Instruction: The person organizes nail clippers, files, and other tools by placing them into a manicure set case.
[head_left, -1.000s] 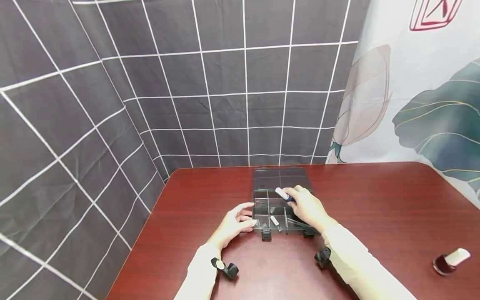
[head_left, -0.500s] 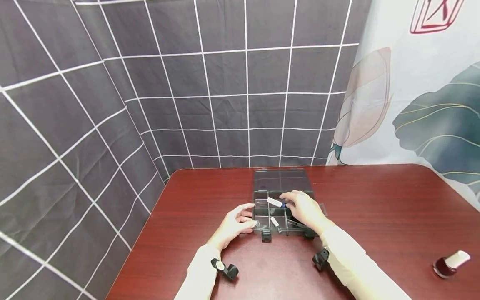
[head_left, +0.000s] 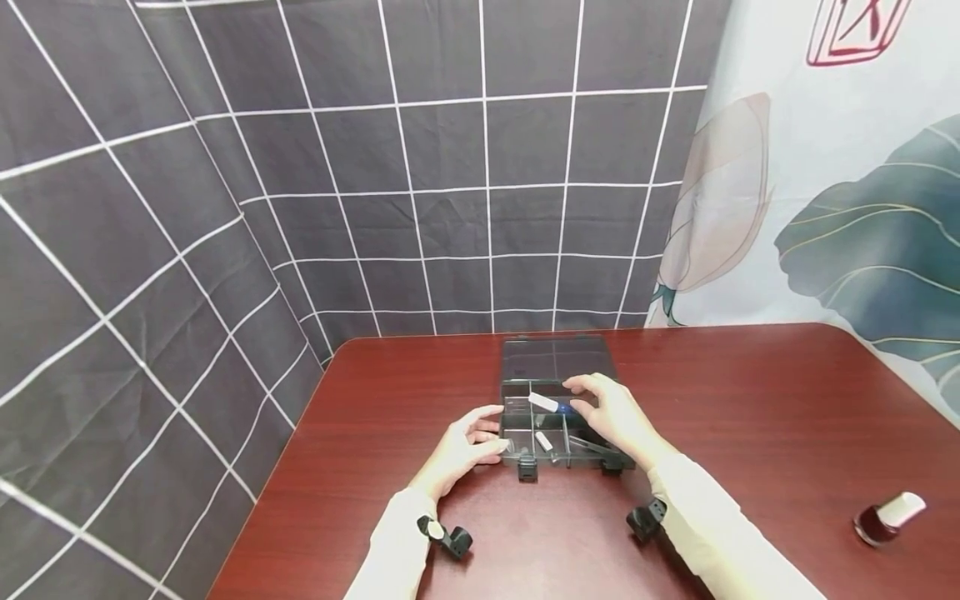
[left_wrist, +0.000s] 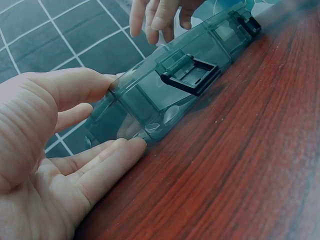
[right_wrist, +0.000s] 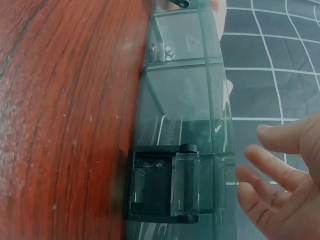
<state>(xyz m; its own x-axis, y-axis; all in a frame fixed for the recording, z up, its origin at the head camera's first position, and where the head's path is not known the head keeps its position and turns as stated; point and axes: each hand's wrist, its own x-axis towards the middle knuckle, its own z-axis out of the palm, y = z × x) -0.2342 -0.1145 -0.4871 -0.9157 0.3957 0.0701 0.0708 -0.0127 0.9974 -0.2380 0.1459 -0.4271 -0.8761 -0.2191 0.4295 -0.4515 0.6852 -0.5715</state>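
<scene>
A clear grey compartment box [head_left: 516, 433] lies on the table with its lid [head_left: 555, 357] folded back. My left hand [head_left: 463, 447] grips its left end, fingers along the side wall and thumb at the front corner. In the left wrist view, that hand [left_wrist: 60, 150] spans the end from upper rim to lower edge. A white-and-blue tube [head_left: 543, 403] lies across the rear compartments. Just right of it my right hand [head_left: 613, 417] hovers over the box, fingers parted and holding nothing. A small white tube [head_left: 543, 441] and a slim metal tool [head_left: 588, 444] lie in front compartments.
Two black latches [head_left: 527, 469] hang from the box's front edge. A nail polish bottle [head_left: 888, 518] lies tilted at the right of the reddish wooden table [head_left: 360, 400]. A grey grid-patterned cloth [head_left: 442, 225] hangs behind and to the left.
My right hand has lowered the white-and-blue tube to the left into the box's rear part and let it go; its fingers have parted. The left hand stays on the box.
</scene>
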